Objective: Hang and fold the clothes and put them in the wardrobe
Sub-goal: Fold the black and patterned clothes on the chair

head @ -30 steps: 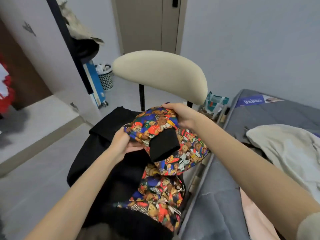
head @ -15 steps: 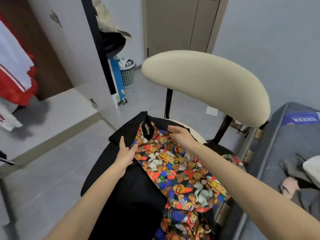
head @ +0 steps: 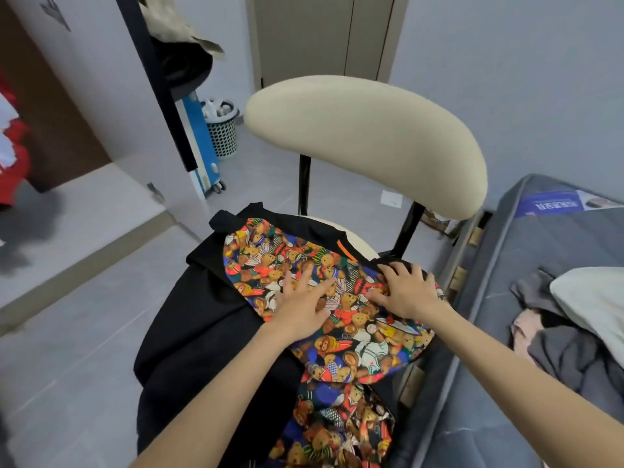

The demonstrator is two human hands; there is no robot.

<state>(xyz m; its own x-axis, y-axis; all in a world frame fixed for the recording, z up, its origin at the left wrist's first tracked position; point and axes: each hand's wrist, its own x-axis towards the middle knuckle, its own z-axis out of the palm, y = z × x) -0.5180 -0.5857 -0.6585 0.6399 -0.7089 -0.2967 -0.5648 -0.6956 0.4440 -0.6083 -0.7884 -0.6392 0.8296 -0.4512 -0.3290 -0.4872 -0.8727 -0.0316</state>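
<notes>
A bright garment printed with teddy bears (head: pixel 270 261) lies spread over black clothes (head: pixel 202 315) on the seat of a cream-backed chair (head: pixel 364 136). My left hand (head: pixel 300 305) lies flat on the middle of the printed cloth, fingers spread. Just to its right, my right hand (head: pixel 405 292) presses on the same cloth with slightly bent fingers near the garment's right edge. A lower part of the printed garment (head: pixel 337 430) hangs down off the seat front.
The open wardrobe (head: pixel 50 130) is at the left, with red and white clothes (head: pixel 10 153) hanging inside. A grey mattress (head: pixel 557 248) with piled clothes (head: pixel 574 332) lies to the right. A mesh bin (head: pixel 221 130) and a blue appliance (head: pixel 199 143) stand behind the chair.
Both hands held the printed garment bunched above the chair; it has been laid out flat on the seat, and both hands have moved right and now press on it.
</notes>
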